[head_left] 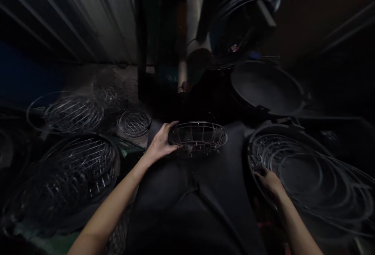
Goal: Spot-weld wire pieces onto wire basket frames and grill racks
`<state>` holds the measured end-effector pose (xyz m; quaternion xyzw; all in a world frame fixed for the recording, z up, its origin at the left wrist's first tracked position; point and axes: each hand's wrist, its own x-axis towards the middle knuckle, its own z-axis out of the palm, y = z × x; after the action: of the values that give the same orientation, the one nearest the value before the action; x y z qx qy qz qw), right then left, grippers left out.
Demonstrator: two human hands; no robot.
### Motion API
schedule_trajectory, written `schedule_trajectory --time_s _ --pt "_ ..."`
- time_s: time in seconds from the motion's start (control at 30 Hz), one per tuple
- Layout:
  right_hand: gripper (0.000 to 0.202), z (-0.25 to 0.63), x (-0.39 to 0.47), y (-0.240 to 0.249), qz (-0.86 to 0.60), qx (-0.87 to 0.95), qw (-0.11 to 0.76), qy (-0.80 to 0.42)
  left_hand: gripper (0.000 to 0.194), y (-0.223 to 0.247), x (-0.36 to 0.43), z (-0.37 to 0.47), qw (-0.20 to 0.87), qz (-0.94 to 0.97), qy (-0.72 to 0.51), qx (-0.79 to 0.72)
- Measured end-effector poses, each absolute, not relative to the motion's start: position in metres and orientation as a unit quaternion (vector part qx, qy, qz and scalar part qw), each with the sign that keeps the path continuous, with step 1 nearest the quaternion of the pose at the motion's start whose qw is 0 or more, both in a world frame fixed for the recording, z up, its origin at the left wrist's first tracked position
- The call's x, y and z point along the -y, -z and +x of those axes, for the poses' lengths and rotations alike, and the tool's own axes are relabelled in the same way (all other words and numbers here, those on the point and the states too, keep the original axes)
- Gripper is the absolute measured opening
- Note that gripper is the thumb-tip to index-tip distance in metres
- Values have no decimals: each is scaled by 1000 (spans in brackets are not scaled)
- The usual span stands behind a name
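Observation:
A round wire basket (197, 136) is held above the dark cloth (170, 177) over my lap. My left hand (160, 141) grips its left side, thumb and fingers closed around the wire rim. On the right, my right hand (268, 179) reaches over the left edge of a wide round tub (252, 139). Thin wire rings (322, 169) of different sizes lie overlapping in that tub. The fingers of my right hand are bent together in shadow near the rings; what they hold, if anything, cannot be made out.
Round wire grids (76, 114) are stacked at left, with a smaller stack (134, 123) beside them. A dark tub (116, 157) at lower left holds more wire pieces. Ahead stands a machine with a pale upright pipe (195, 9). A round pan (268, 87) sits behind the right tub.

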<state>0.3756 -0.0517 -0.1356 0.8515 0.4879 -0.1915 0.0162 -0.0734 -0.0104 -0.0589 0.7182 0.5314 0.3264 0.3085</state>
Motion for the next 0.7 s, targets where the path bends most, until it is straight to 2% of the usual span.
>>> schedule_trajectory --time_s 0.1,0.3,0.37,0.5,0.53,0.7 --pt "21 382 60 124 859 -469 31 201 67 43 4 -76 269 728 -347 -527" --pt "30 379 61 92 870 -465 50 155 66 6 -19 -75 216 755 -370 -496" --pt "34 362 55 75 880 -451 1 151 66 4 -26 -73 204 758 -373 -496" --pt "43 306 44 43 840 -438 -252 197 65 12 -34 -69 186 774 -363 -484" --pt "46 290 42 39 818 -448 -288 218 64 14 -35 -68 184 779 -359 -479" --pt "56 238 33 44 787 -469 -266 299 60 14 -39 -65 175 797 -343 -466"
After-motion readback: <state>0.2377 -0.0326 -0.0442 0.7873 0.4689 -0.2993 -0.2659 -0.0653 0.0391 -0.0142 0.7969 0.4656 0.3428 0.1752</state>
